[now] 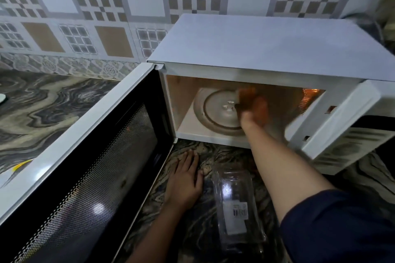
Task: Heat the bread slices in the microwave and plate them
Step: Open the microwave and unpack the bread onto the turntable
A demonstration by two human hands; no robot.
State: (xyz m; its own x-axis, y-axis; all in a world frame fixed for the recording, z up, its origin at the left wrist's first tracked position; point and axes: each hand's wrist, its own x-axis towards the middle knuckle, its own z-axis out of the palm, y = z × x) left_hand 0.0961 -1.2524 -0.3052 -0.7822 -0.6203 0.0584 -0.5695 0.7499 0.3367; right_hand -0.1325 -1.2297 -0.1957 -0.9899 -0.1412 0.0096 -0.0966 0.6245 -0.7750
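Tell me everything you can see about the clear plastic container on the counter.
The clear plastic container is a long, see-through box with rounded edges, seemingly thin moulded plastic. It lies flat on the dark marbled counter in front of the open microwave, lengthwise away from the camera. A white barcode label sits on its near half, and light glares off it. It looks empty. The left hand rests beside it; contact is unclear.

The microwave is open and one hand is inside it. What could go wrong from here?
1. The right hand is blurred over the glass turntable; a knock might unseat it.
2. The clear plastic container lies right beside the forearm and could be swept aside.
3. The open door juts over the counter beside the left hand.
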